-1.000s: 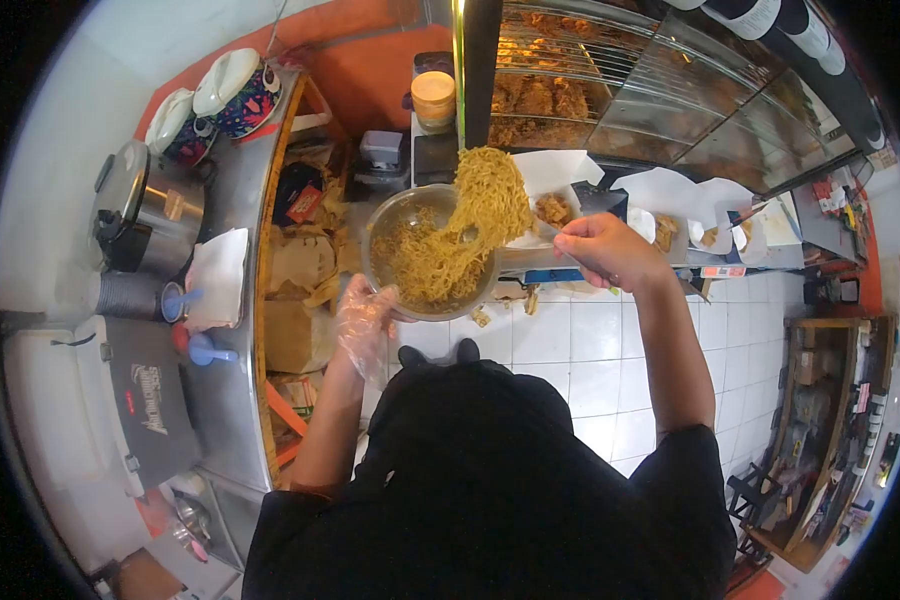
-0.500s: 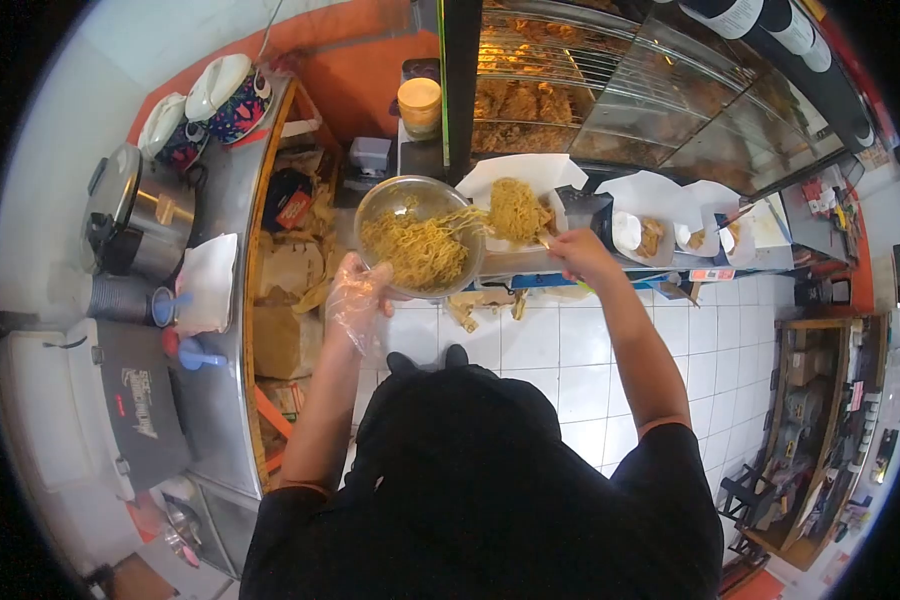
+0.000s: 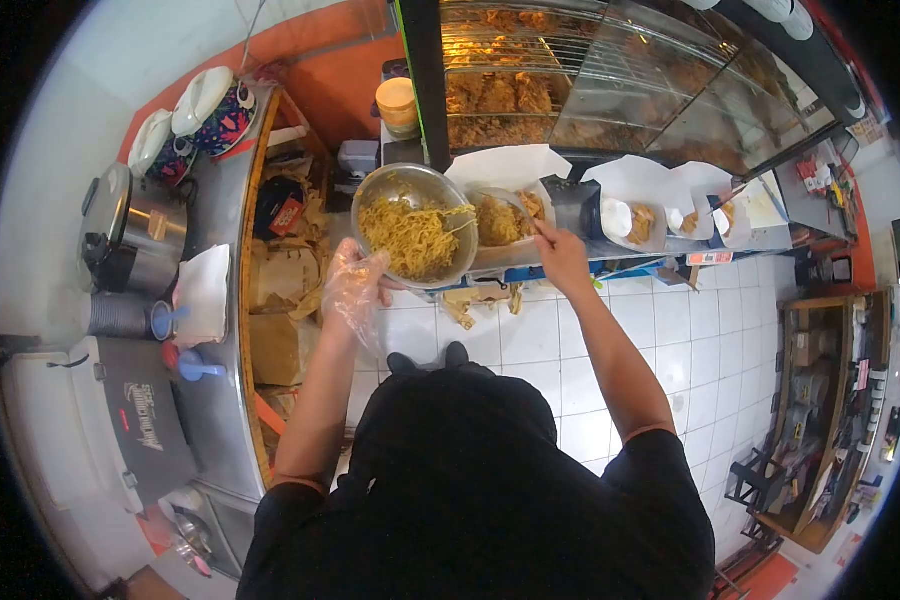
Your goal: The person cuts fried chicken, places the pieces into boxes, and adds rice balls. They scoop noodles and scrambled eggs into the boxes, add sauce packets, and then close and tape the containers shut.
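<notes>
My left hand, in a clear plastic glove, grips the near-left rim of a metal bowl. Yellow noodles fill much of the bowl, and a few strands trail over its right rim. In my right hand, which is bare, is the handle of a serving spoon; its head is partly hidden among noodles. Those noodles lie in an open paper food box just right of the bowl, beside pieces of brown fried food.
More open paper boxes with white rice and fried pieces line the counter to the right. Behind stands a glass display case of fried food. Pots and a grey cool box occupy the left metal counter.
My right hand has brought the spoon left and down, and its clump of noodles now sits lower in the box. The bowl stays in my left hand, close to the box.
</notes>
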The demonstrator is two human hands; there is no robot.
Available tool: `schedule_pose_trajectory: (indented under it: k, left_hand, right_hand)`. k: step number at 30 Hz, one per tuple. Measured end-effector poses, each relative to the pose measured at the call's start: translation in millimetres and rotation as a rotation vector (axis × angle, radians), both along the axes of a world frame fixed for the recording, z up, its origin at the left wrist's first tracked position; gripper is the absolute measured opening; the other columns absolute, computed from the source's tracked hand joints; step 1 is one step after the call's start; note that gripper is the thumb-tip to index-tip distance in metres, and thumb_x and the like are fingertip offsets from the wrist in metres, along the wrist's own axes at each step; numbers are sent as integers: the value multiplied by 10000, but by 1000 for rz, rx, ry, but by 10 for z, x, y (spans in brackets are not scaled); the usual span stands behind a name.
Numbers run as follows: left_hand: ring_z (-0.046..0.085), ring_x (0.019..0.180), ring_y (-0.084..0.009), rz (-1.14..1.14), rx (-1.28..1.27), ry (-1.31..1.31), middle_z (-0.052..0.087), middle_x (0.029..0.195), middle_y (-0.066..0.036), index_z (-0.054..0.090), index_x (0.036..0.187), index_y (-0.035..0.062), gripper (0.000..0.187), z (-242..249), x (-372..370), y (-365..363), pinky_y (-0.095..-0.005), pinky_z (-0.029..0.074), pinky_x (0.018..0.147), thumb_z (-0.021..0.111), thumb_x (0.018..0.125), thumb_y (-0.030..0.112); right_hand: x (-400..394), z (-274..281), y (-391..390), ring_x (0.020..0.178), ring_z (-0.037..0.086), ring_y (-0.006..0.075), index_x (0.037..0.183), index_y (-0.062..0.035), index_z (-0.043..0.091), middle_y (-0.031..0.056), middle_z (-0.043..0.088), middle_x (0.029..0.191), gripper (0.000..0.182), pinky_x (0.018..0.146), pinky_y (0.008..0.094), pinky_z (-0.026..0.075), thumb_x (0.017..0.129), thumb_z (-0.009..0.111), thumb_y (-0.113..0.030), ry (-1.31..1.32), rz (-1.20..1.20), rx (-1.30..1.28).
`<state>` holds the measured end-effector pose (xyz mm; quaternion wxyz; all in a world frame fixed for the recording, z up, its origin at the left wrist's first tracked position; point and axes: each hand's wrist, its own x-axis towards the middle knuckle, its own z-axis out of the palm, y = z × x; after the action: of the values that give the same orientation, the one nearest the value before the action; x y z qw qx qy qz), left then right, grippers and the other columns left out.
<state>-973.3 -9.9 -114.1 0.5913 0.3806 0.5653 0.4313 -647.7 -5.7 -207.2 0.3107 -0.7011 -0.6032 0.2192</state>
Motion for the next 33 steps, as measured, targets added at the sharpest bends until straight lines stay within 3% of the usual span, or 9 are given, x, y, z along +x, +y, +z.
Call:
schedule_pose_trajectory:
  k: [2,5,8,12,16,19,25,28,33]
  left_hand:
    - [623,527,-161,-12,8,-13,602,835,-127,390,956,68,207,-35,14,11,-238,434,388,597,945,82]
    - [626,528,-162,-20,1,16,598,828,-123,402,962,62,209,-21,59,-9,-238,437,389,608,943,93]
    - [632,533,-166,-65,-14,32,605,839,-123,425,973,52,200,-79,23,-23,-239,439,390,617,939,94]
    - [627,527,-165,-86,-25,32,623,844,-122,452,992,41,168,-93,40,-94,-241,443,402,608,939,76]
    - [621,528,-160,-86,-11,-10,635,831,-107,469,1012,44,144,-126,85,-184,-240,443,414,593,942,56]
    - [627,549,-157,-105,-3,-57,640,842,-97,482,1026,53,137,-223,-2,-199,-238,450,424,591,943,49]
    - [657,620,-147,-103,2,-232,662,905,-91,529,1027,73,154,-566,-117,-226,-235,509,447,630,914,42]
    - [628,599,-135,-106,23,-184,634,875,-74,510,1018,72,161,-593,-147,-237,-235,487,429,639,921,74]
    - [586,567,-131,-76,46,-102,600,845,-61,488,1007,70,176,-428,-91,-286,-239,475,430,644,930,100]
  right_hand:
    - [70,145,-35,792,653,266,1260,-92,648,156,638,861,387,698,374,477,877,646,-148,4,10,-30]
    - [101,401,-130,890,669,282,1309,-126,621,185,679,996,474,808,369,509,840,685,-111,201,70,-78]
    - [16,546,-201,979,660,170,1302,-86,616,141,681,1074,483,866,312,517,830,660,2,390,242,-21]
    - [-336,793,-160,968,686,264,1282,-79,632,189,691,1127,451,857,363,516,832,660,-69,387,380,-116]
    - [-590,721,-119,984,670,348,1243,-33,641,238,682,1088,374,882,374,506,891,590,-150,320,257,-198]
    - [-626,682,-23,978,671,352,1234,-23,643,243,684,1072,373,877,376,508,899,572,-169,312,235,-314]
    - [-738,912,26,877,683,362,1196,-24,666,248,696,940,338,793,409,521,914,549,-168,202,538,-438]
    - [-687,923,-62,808,672,304,1265,-41,626,246,684,905,378,772,379,502,921,554,-179,241,604,-435]
    - [-811,793,-154,809,671,377,1194,9,645,273,670,877,332,748,416,517,909,531,-118,208,346,-319]
